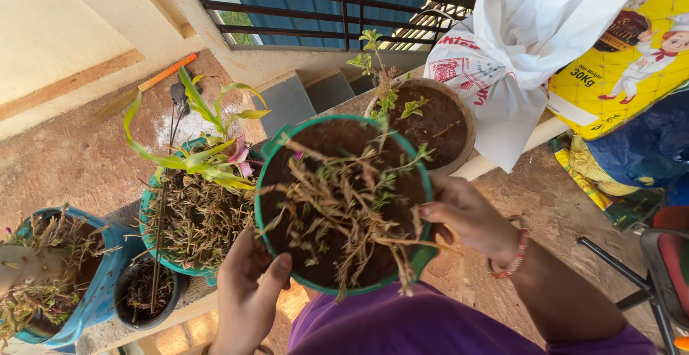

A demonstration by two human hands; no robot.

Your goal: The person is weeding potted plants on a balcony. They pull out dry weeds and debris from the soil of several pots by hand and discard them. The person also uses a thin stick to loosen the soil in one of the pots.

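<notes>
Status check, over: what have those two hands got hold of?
Both hands, left and right, grip the green pot by its rim. Dry trailing plant inside. Teal pot crowds its left side.

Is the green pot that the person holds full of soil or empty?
Full. The green pot holds dark soil nearly to its rim, with dry trailing stems on top. The left hand and right hand grip its rim.

Hemmed in left by a teal pot (188, 251) of dry stems, ahead by a brown pot (434, 122) and white sack (527, 46); open floor (552, 204) right, beyond the held green pot (423, 254).
</notes>
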